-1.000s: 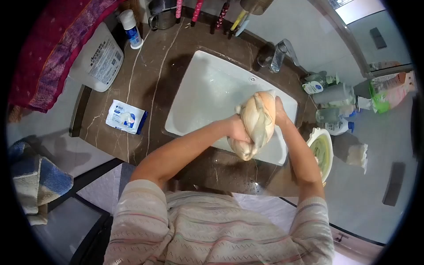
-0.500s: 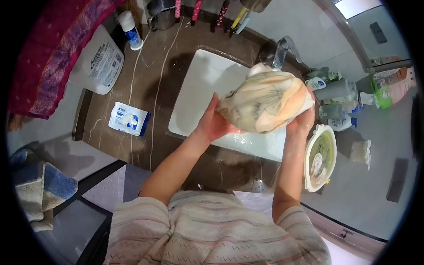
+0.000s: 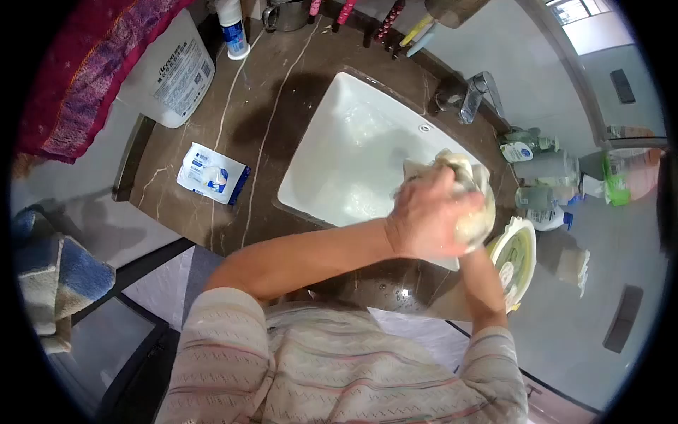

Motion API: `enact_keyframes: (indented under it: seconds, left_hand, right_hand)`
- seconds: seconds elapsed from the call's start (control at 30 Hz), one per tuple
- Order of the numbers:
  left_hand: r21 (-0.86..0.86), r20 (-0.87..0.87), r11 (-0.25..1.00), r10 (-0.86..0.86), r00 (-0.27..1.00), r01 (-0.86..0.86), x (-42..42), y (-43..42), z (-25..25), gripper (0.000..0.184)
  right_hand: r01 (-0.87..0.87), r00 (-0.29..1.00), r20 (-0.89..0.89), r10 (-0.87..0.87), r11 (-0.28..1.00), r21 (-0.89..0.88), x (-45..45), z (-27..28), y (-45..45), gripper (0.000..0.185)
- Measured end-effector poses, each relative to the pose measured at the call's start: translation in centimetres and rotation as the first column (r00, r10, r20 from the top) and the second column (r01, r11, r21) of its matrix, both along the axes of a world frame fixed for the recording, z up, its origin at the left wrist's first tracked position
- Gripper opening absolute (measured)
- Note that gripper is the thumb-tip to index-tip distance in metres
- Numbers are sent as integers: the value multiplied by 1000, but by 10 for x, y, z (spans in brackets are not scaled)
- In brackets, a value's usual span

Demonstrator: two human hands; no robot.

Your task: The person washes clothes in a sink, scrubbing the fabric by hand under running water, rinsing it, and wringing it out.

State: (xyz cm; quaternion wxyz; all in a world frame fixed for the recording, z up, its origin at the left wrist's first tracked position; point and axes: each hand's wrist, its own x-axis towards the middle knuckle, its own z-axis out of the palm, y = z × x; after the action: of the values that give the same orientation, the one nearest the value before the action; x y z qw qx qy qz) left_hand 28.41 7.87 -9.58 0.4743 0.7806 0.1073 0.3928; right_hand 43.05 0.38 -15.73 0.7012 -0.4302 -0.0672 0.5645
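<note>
A wet, bunched cream cloth (image 3: 477,205) with grey and orange patches is held above the right side of the white sink (image 3: 311,169). My left hand (image 3: 434,215) lies over the cloth from the left, its fingers curled on it and slightly blurred. Behind the cloth, my right hand is hidden; only its wrist and forearm show below. Shallow cloudy water lies in the sink. The faucet (image 3: 480,97) stands at the back right of the sink.
A blue-and-white packet (image 3: 212,174) lies on the brown counter left of the sink. A white jug (image 3: 176,74) and a tube (image 3: 232,30) stand behind it. On the right are several bottles (image 3: 544,180) and a green-lidded container (image 3: 514,261).
The cloth was turned and spread wide between both hands, and is now bunched smaller and lower right. My left hand has moved right, over the cloth. The camera view has shifted slightly.
</note>
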Motion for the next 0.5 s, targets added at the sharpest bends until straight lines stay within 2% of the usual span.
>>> enact_keyframes:
  seconds: [0.03,0.1,0.17,0.23,0.27,0.3,0.37,0.4,0.5]
  left_hand:
    - [117,47,993,16,999,-21,0,-4,0,56]
    - [184,50,983,-9,999,-1,0,-11,0,55]
    - [247,38,969,-39,999,28,-1,-16,3,55]
    - [281,18,958,-66,998,58,-2,-19,1,56]
    - [296,9,952,-80,997,73,-2,-19,0,57]
    - [311,1,947,-91,996,87,-2,-19,-2,58]
    - [313,-9,944,-108,994,105,0,-21,-13,62]
    - [319,-25,939,-124,992,125,0,-20,-18,63]
    - [297,-85,938,-160,983,178,-2,-18,-30,67]
  right_hand:
    - [-55,998,36,56,998,-41,0,11,1,33]
    - [-175,960,193,202,973,-148,4,42,8,32]
    - [-253,833,437,338,937,-242,9,60,17,31]
    - [-312,468,774,427,899,-307,10,62,29,27]
    - [-290,28,899,438,864,-412,-2,75,41,24]
    - [-226,-420,826,375,838,-496,-15,89,53,20]
    - [-215,-487,780,392,812,-542,-10,81,60,18]
    - [-291,-125,859,496,810,-509,7,57,56,19]
    - [-75,-662,542,518,674,-735,7,54,58,20]
